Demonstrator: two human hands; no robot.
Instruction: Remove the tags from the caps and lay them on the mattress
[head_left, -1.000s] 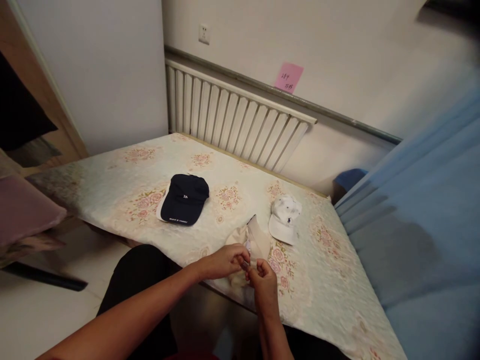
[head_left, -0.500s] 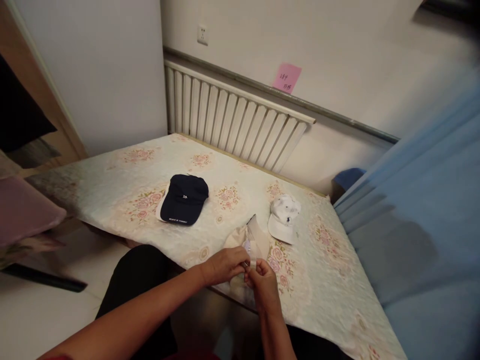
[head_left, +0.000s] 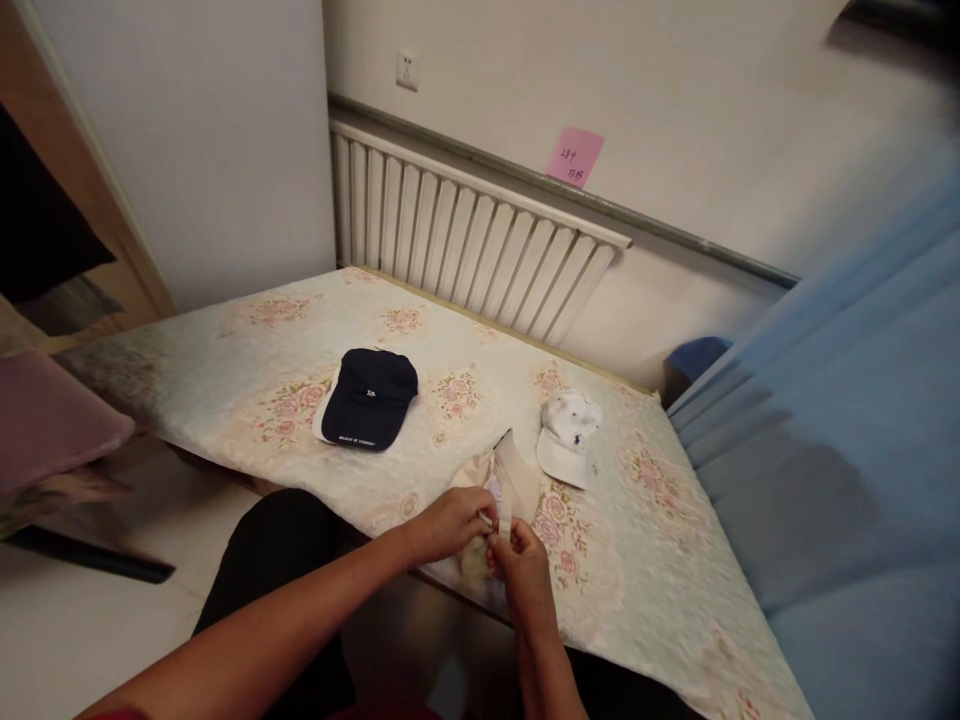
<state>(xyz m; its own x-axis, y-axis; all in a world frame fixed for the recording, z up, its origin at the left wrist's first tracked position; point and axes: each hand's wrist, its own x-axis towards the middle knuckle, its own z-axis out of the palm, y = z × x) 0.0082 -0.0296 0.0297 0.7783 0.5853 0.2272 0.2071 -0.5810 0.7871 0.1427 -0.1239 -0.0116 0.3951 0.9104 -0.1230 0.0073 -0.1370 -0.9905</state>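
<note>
A beige baseball cap (head_left: 519, 478) lies at the near edge of the bed, its inside and back strap turned toward me. My left hand (head_left: 450, 522) is closed on one end of the strap at the cap's back. Close beside it, my right hand (head_left: 527, 562) pinches the strap's other end. The fingers partly hide the strap and its fastening. A white cap (head_left: 568, 440) with a small dark emblem sits just to the right. Farther left is a navy cap (head_left: 371, 400) with white lettering on its brim.
The bed has a flowered cover (head_left: 480, 385). Behind it stand a white radiator (head_left: 465, 230) and a wall with a pink note (head_left: 574, 157). A blue curtain (head_left: 832, 430) hangs along the right side. A pink-covered seat (head_left: 56, 425) is at the left.
My hands have shifted slightly around the strap, and more of the pale strap shows between them. The navy and white caps have stayed where they were.
</note>
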